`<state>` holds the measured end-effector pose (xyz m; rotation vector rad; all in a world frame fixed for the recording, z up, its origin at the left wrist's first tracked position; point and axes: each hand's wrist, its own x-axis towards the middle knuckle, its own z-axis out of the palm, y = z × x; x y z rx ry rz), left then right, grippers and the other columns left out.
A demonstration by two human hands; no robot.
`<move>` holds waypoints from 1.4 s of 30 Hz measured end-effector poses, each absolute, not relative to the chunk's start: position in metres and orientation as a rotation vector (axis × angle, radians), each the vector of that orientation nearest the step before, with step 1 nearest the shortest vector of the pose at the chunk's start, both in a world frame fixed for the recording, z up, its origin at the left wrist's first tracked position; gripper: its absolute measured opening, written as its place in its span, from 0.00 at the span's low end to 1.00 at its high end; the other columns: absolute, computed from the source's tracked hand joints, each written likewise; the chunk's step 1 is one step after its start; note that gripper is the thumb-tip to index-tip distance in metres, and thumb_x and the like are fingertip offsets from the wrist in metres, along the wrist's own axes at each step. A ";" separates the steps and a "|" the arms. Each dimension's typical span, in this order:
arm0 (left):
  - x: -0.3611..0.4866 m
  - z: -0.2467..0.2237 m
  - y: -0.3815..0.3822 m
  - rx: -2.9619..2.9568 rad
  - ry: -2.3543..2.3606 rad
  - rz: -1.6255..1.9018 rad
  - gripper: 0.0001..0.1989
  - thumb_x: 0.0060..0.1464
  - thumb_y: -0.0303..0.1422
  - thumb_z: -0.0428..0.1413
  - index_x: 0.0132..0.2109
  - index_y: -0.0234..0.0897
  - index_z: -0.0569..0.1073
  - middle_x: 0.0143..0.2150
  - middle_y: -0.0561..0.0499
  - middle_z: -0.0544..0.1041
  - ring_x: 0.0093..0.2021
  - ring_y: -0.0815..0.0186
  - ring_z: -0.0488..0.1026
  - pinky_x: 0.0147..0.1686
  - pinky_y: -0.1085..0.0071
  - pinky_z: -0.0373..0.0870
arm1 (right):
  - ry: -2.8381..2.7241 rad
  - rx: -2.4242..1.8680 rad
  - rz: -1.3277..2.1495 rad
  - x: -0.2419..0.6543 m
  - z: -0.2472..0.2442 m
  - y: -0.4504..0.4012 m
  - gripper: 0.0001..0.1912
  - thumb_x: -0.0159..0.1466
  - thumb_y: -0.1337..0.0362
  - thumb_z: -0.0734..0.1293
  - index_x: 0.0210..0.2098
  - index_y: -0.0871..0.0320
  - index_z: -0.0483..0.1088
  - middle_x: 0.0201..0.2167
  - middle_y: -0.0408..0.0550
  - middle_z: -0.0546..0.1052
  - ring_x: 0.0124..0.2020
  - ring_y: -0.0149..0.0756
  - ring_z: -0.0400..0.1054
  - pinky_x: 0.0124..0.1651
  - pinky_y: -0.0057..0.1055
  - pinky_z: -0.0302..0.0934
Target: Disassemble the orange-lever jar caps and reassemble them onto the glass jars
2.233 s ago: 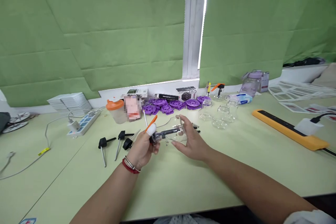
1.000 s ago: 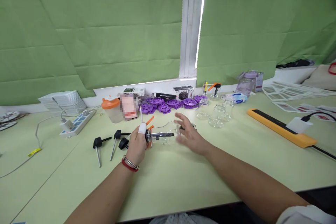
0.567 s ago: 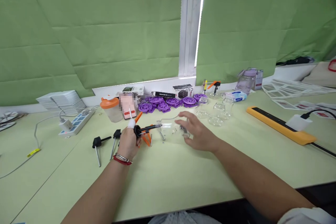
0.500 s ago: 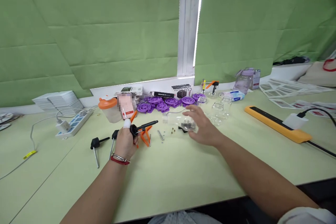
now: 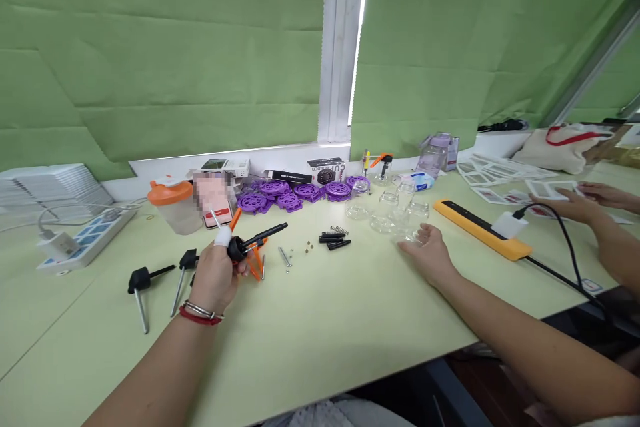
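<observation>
My left hand (image 5: 216, 275) is closed around a black tool part (image 5: 260, 238) with a rod pointing right. My right hand (image 5: 429, 255) is at the clear glass jars (image 5: 387, 213), its fingers curled on a clear piece at their near side. Orange clamp-like pieces (image 5: 257, 263) lie just right of my left hand. Metal pins (image 5: 285, 256), small brass bits (image 5: 309, 246), black cylinders (image 5: 336, 240) and springs (image 5: 340, 229) are on the table between my hands. Two black parts with metal rods (image 5: 141, 279) lie to the left.
Purple wheel-like pieces (image 5: 287, 195) line the back, beside an orange-lidded cup (image 5: 176, 203) and a phone (image 5: 218, 203). A white power strip (image 5: 90, 237) lies left, an orange one (image 5: 480, 230) right. Another person's hands (image 5: 575, 203) hold white frames at far right.
My right hand has moved right with the clear piece, uncovering the black cylinders and springs. The view has turned right, bringing another person's hands into sight. My left hand keeps its hold.
</observation>
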<state>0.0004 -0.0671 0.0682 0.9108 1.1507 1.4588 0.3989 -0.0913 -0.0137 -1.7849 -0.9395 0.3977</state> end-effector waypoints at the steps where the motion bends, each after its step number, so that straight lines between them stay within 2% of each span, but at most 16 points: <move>1: 0.001 0.068 -0.068 0.911 1.161 1.453 0.14 0.49 0.44 0.52 0.28 0.37 0.62 0.19 0.57 0.65 0.12 0.75 0.57 0.12 0.75 0.56 | -0.966 -1.823 0.392 0.401 -0.014 -0.089 0.46 0.44 0.52 0.72 0.58 0.57 0.52 0.56 0.59 0.63 0.56 0.48 0.60 0.55 0.42 0.58; 6: 0.002 0.070 -0.071 0.953 1.189 1.415 0.14 0.49 0.43 0.52 0.28 0.37 0.63 0.20 0.55 0.68 0.12 0.74 0.59 0.13 0.74 0.58 | -1.048 -1.947 0.366 0.413 -0.016 -0.073 0.51 0.41 0.50 0.73 0.59 0.57 0.51 0.57 0.59 0.63 0.55 0.51 0.61 0.55 0.44 0.58; 10: 0.003 0.073 -0.075 1.045 1.202 1.388 0.13 0.50 0.42 0.52 0.30 0.36 0.64 0.18 0.54 0.69 0.12 0.71 0.61 0.12 0.74 0.59 | -1.108 -1.977 0.022 0.402 -0.004 -0.077 0.60 0.39 0.47 0.74 0.63 0.64 0.45 0.62 0.67 0.54 0.62 0.60 0.49 0.59 0.53 0.49; 11: 0.004 0.073 -0.077 1.078 1.205 1.372 0.13 0.50 0.43 0.52 0.30 0.36 0.64 0.18 0.53 0.69 0.12 0.71 0.62 0.12 0.74 0.59 | -1.178 -1.915 -0.117 0.392 0.003 -0.083 0.59 0.42 0.48 0.74 0.63 0.65 0.44 0.63 0.67 0.52 0.63 0.60 0.45 0.61 0.55 0.45; 13: 0.006 0.073 -0.081 1.150 1.193 1.320 0.15 0.51 0.44 0.51 0.30 0.36 0.65 0.19 0.52 0.71 0.13 0.70 0.64 0.13 0.73 0.60 | -1.478 -1.683 -0.301 0.364 0.019 -0.096 0.49 0.50 0.51 0.71 0.63 0.61 0.46 0.65 0.63 0.48 0.66 0.57 0.39 0.63 0.57 0.39; 15: 0.012 0.073 -0.088 1.231 1.152 1.242 0.16 0.53 0.45 0.50 0.30 0.36 0.65 0.18 0.52 0.70 0.15 0.67 0.68 0.15 0.73 0.62 | -1.842 -1.406 -0.321 0.327 0.034 -0.109 0.36 0.56 0.56 0.68 0.61 0.56 0.53 0.65 0.57 0.52 0.66 0.54 0.40 0.63 0.57 0.38; 17: 0.019 0.075 -0.097 1.313 1.110 1.153 0.17 0.54 0.46 0.49 0.30 0.36 0.66 0.17 0.52 0.70 0.17 0.67 0.70 0.18 0.74 0.63 | -2.118 -1.141 -0.267 0.289 0.044 -0.118 0.26 0.60 0.62 0.64 0.58 0.50 0.59 0.62 0.52 0.59 0.65 0.52 0.44 0.62 0.57 0.40; 19: 0.025 0.077 -0.106 1.378 1.074 1.086 0.18 0.56 0.47 0.47 0.30 0.35 0.67 0.18 0.52 0.70 0.16 0.68 0.69 0.19 0.74 0.62 | -2.279 -0.967 -0.189 0.256 0.050 -0.122 0.22 0.64 0.67 0.59 0.57 0.46 0.61 0.56 0.50 0.66 0.62 0.49 0.52 0.61 0.56 0.44; 21: 0.028 0.081 -0.114 1.414 1.047 1.065 0.19 0.56 0.47 0.46 0.31 0.35 0.68 0.19 0.52 0.70 0.17 0.68 0.68 0.19 0.74 0.63 | -2.356 -0.882 -0.116 0.234 0.055 -0.122 0.21 0.65 0.69 0.55 0.55 0.49 0.63 0.47 0.54 0.73 0.51 0.47 0.64 0.56 0.52 0.53; 24: 0.020 0.090 -0.121 1.555 1.110 1.211 0.18 0.57 0.46 0.47 0.36 0.35 0.70 0.21 0.52 0.70 0.20 0.68 0.69 0.23 0.72 0.66 | -2.264 -0.955 -0.040 0.222 0.071 -0.122 0.18 0.66 0.67 0.53 0.49 0.56 0.69 0.37 0.56 0.75 0.39 0.45 0.67 0.46 0.48 0.58; 27: 0.008 0.100 -0.126 1.828 1.199 1.543 0.18 0.53 0.40 0.54 0.48 0.37 0.70 0.38 0.46 0.75 0.33 0.64 0.72 0.36 0.68 0.69 | -2.137 -1.095 0.291 0.229 0.096 -0.122 0.14 0.66 0.61 0.55 0.41 0.56 0.71 0.30 0.50 0.73 0.31 0.39 0.64 0.37 0.38 0.58; 30: 0.005 0.104 -0.130 2.083 1.096 1.459 0.27 0.45 0.36 0.60 0.54 0.39 0.68 0.52 0.42 0.70 0.46 0.58 0.70 0.45 0.64 0.68 | -2.116 -1.128 0.863 0.239 0.113 -0.117 0.15 0.65 0.57 0.56 0.29 0.57 0.69 0.22 0.43 0.67 0.24 0.31 0.58 0.29 0.29 0.53; 33: 0.013 0.092 -0.130 2.076 1.071 1.170 0.24 0.47 0.35 0.59 0.53 0.40 0.68 0.48 0.44 0.72 0.42 0.60 0.70 0.39 0.64 0.71 | -2.056 -1.180 1.236 0.241 0.102 -0.107 0.15 0.62 0.57 0.59 0.26 0.59 0.68 0.20 0.40 0.63 0.20 0.26 0.51 0.25 0.26 0.48; 36: 0.020 0.066 -0.124 1.790 1.175 1.028 0.16 0.48 0.36 0.58 0.45 0.37 0.69 0.36 0.49 0.73 0.34 0.65 0.71 0.33 0.66 0.71 | -1.975 -1.295 1.226 0.233 0.070 -0.097 0.14 0.59 0.59 0.61 0.22 0.60 0.67 0.17 0.38 0.59 0.19 0.25 0.48 0.24 0.26 0.45; 39: 0.020 0.039 -0.119 1.506 1.228 0.948 0.22 0.46 0.39 0.59 0.47 0.36 0.66 0.30 0.52 0.70 0.28 0.66 0.69 0.26 0.70 0.69 | -1.916 -1.325 1.125 0.223 0.036 -0.092 0.11 0.58 0.61 0.62 0.25 0.61 0.72 0.21 0.41 0.68 0.25 0.29 0.58 0.30 0.27 0.52; 42: 0.017 0.023 -0.118 1.407 1.259 0.955 0.22 0.44 0.40 0.61 0.46 0.35 0.69 0.30 0.51 0.72 0.29 0.67 0.69 0.26 0.71 0.67 | -1.809 -1.363 1.057 0.217 0.016 -0.093 0.10 0.56 0.62 0.64 0.33 0.59 0.75 0.29 0.44 0.75 0.32 0.34 0.65 0.38 0.30 0.57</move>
